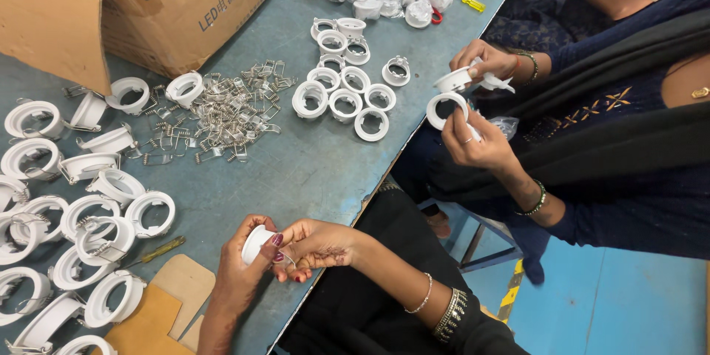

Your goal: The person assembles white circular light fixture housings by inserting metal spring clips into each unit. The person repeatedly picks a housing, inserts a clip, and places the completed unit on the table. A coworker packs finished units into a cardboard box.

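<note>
Left hand (240,270) wraps a white plastic ring housing (257,242) from below, just past the near edge of the blue-grey worktable (310,170). Right hand (318,245) closes thumb and fingertips on the same housing from the right side, both hands grasping it. Left of them, rows of white ring housings (81,229) and a yellow-handled screwdriver (157,253). Farther up, a loose pile of wire spring clips (222,115) beside a cardboard box (177,4). Across the table, a co-worker's hands (481,103) hold another ring.
</note>
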